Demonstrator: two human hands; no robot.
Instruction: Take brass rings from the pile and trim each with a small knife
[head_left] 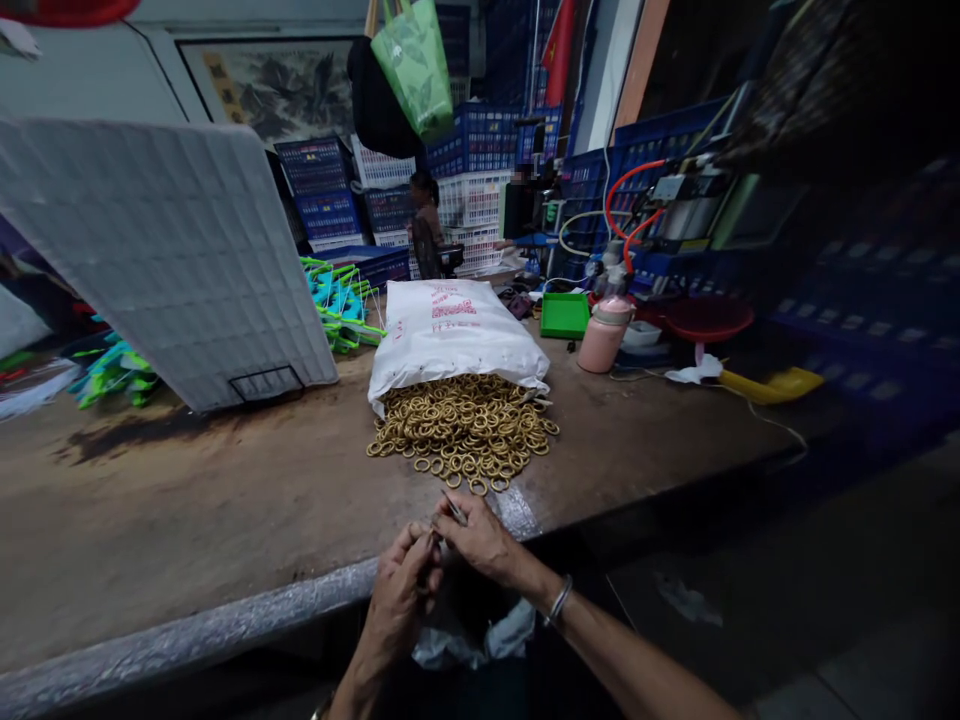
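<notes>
My left hand (405, 585) is closed in a pinch just off the table's front edge; what lies between its fingertips is too small to make out. Fingertip to fingertip with it, my right hand (484, 540) grips a thin pointed metal tool (454, 509), whose tip sticks out past the fingers toward the pile. Just beyond both hands, many brass-coloured rings (465, 430) lie heaped on the table (300, 510). They spill from the mouth of a white sack (457, 335) with red print, lying on its side.
On the left a large white ribbed panel (172, 260) stands tilted, with green and blue plastic pieces (345, 300) behind it. Right of the sack are a green tray (565, 315), a pink bottle (604, 335) and a red dish (709, 318). A person (426, 225) sits farther back near stacked crates (322, 200).
</notes>
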